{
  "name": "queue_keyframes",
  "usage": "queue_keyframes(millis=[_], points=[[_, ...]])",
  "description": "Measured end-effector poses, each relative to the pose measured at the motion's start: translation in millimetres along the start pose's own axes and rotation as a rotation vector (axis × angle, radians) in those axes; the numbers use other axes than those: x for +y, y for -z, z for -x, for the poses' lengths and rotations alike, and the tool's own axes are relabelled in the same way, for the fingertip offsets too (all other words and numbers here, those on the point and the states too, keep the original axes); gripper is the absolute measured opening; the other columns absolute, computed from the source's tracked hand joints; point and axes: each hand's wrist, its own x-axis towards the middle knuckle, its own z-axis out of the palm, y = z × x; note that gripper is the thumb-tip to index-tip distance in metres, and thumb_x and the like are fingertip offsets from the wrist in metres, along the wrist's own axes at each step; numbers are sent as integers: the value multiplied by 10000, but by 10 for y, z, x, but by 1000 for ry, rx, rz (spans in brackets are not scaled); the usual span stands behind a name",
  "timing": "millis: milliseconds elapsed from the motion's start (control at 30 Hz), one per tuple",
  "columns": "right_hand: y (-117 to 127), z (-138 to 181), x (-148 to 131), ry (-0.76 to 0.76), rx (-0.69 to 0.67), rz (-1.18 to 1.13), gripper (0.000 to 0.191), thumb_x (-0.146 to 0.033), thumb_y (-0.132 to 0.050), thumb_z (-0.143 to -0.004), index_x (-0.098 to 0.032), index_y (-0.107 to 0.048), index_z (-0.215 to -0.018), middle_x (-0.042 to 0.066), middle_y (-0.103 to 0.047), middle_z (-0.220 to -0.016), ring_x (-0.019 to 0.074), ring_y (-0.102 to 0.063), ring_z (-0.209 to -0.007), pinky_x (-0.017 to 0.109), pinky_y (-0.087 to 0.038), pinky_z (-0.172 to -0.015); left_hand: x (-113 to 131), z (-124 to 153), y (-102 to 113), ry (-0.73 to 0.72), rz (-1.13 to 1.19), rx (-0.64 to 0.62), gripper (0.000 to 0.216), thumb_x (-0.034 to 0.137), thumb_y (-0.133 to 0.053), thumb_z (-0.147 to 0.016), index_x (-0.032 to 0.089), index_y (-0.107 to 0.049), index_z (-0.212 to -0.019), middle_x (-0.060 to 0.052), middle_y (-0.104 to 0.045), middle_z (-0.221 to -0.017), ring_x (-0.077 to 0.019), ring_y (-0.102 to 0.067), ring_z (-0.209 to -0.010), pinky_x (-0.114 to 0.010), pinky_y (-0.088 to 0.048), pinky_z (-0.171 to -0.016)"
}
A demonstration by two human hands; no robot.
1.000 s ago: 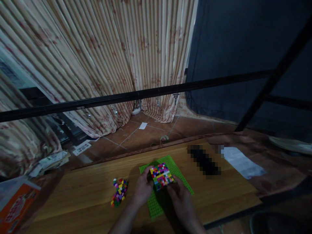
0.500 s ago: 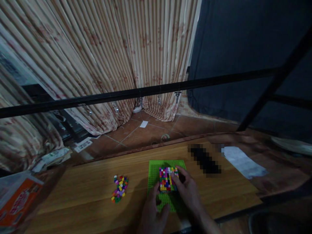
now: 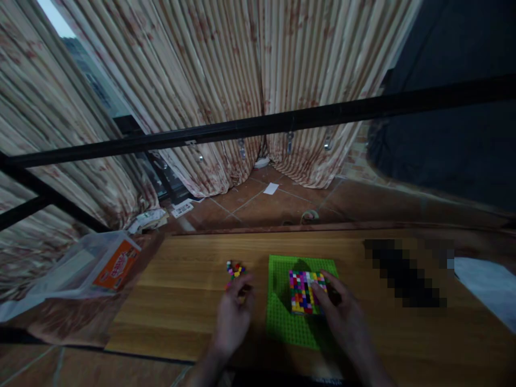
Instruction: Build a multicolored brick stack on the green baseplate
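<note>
A green studded baseplate [image 3: 282,317] lies on the wooden table [image 3: 181,301]. On it sits a flat block of many small coloured bricks [image 3: 303,290]. My right hand [image 3: 342,317] rests against the right side of that block, fingers curled onto its edge. My left hand [image 3: 234,317] is over a small heap of loose coloured bricks [image 3: 234,270] left of the plate, fingertips curled down onto the heap. What the fingertips pinch is hidden.
A clear plastic box with an orange label [image 3: 97,263] sits at the table's left end. A blurred dark object [image 3: 403,274] and a white paper [image 3: 487,290] lie to the right. A black bar [image 3: 258,126] crosses in front of the curtains [image 3: 226,80].
My left hand left the baseplate and moved left onto the loose bricks. My right hand stays on the brick block. The view has swung left.
</note>
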Motion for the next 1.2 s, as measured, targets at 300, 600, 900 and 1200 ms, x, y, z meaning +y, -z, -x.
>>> queue_keyframes(millis=[300,600,900,1200], points=[[62,-9,25,-73,-26,44,623,-642,-598,-730,-201,-662,-1165,115,-721,-1088,303,-678,-984,403,-538,-825,-459,-858,580,-154,-428,-47,372,17,-452,-750,212,-702,-945,-73,-700,-1010,-212,-658,-927,-333,-505,-864],[98,-3,18,-110,-38,66,622,-655,-597,-714,-201,-668,-1134,106,-749,-990,292,-712,-874,362,-572,-716,-418,-889,554,-229,-474,-226,287,23,-469,-748,214,-670,-822,-29,-660,-900,-167,-616,-862,-256,-471,-835],[131,-2,-23,-149,-69,4,617,-654,-616,-687,-198,-686,-1097,107,-744,-1036,305,-700,-944,387,-566,-789,-375,-802,538,-225,-478,-203,160,128,-479,-830,204,-592,-748,-31,-623,-824,-167,-593,-786,-265,-462,-758],[172,45,-27,-70,40,-56,517,-608,-617,-734,-200,-699,-1041,103,-739,-1021,277,-702,-887,363,-570,-748,-124,-589,438,-64,-84,-88,154,278,-549,-832,175,-660,-856,-44,-683,-836,-182,-648,-781,-279,-505,-707]])
